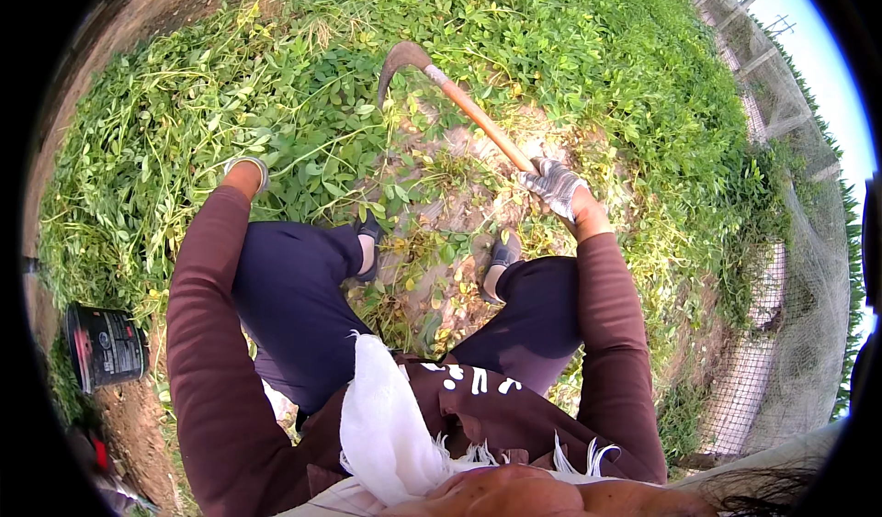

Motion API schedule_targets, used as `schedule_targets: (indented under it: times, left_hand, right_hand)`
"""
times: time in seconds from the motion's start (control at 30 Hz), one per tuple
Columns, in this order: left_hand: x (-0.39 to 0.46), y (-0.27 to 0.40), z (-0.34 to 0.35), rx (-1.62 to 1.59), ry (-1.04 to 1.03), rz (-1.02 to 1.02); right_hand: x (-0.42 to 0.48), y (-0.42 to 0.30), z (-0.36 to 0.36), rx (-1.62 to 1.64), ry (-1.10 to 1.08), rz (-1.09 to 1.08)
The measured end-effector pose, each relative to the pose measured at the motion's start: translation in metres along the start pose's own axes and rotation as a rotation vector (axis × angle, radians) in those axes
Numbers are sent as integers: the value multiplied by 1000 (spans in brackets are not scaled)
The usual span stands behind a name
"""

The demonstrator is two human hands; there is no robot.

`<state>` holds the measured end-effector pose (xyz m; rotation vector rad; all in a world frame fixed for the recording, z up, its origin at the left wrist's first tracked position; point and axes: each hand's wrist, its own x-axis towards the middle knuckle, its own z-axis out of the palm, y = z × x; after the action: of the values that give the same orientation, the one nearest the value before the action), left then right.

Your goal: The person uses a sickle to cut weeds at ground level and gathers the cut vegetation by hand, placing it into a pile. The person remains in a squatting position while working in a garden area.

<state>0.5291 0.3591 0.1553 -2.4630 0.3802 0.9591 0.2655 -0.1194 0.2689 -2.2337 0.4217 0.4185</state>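
Observation:
My right hand (557, 188), in a grey-and-white knit glove, grips the wooden handle of a sickle (486, 124). Its curved, dark metal blade (400, 62) reaches forward and left, the tip pointing back down among the leaves. Low leafy green plants (310, 117), peanut-like in their leaves, fill the ground before me. At the left, my left hand (247, 170) reaches into this foliage; only the glove's cuff and wrist show, and the fingers are hidden. Cut or loose stems lie around the bare soil (448, 210) between my feet.
A black bucket (110, 346) bearing writing lies or stands tilted at the lower left, beside bare earth (131, 434). Along the right runs a net fence (813, 296) with posts. My shoes (504, 255) are planted close to the stems. A white fringed scarf (389, 420) hangs from my neck.

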Motion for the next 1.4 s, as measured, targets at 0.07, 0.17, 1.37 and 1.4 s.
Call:
schedule_targets:
  times: [0.07, 0.17, 1.37, 1.4]
  left_hand:
    - [7, -23, 22, 0, -54, -63]
    - [18, -49, 50, -4, -120, -129]
    - [300, 232, -144, 540, 449, 403]
    - [306, 234, -140, 611, 477, 405]
  right_hand:
    - [15, 7, -1, -160, 132, -72]
    - [27, 14, -2, -314, 216, -116]
    - [63, 37, -35, 168, 230, 380]
    - [66, 39, -36, 166, 224, 380]
